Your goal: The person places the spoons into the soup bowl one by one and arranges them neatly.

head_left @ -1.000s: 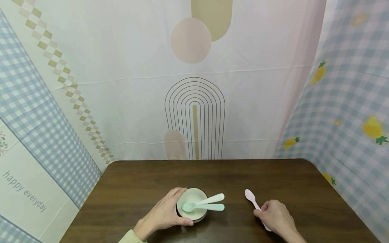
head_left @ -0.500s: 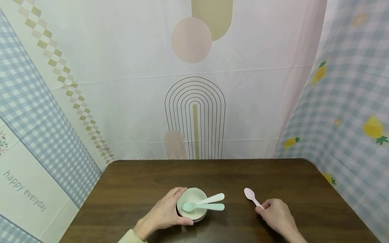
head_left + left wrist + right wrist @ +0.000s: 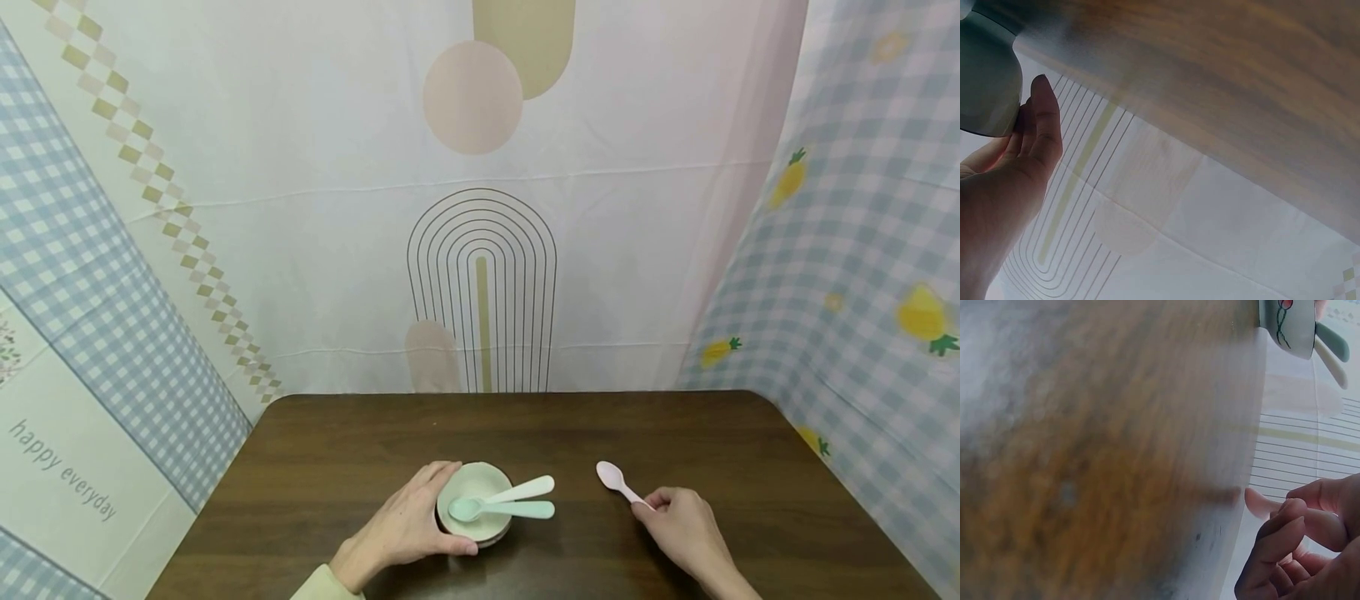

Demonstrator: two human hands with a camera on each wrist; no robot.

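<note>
A small pale bowl (image 3: pixel 480 478) stands on the table, and my left hand (image 3: pixel 405 517) holds it from the left, thumb at the near side and fingers at the far side. Inside lie a mint-green spoon (image 3: pixel 521 509) and a white spoon (image 3: pixel 531 488), their handles jutting out over the right rim. To the right, my right hand (image 3: pixel 686 529) pinches a pale pink spoon (image 3: pixel 611 475) by its handle, with the spoon's bowl end pointing far left. The hand hides the handle's end. In the right wrist view the bowl (image 3: pixel 1294 331) shows a painted side; the pink spoon cannot be made out.
The dark brown wooden table (image 3: pixel 360 433) ends at a patterned white cloth (image 3: pixel 637 250) behind it. Blue checked cloth (image 3: pixel 862 292) hangs along the right, and another checked cloth hangs on the left.
My right hand now grips the pink spoon nearer its handle end, and the spoon has shifted slightly left and away from me. The left hand and the bowl have stayed put.
</note>
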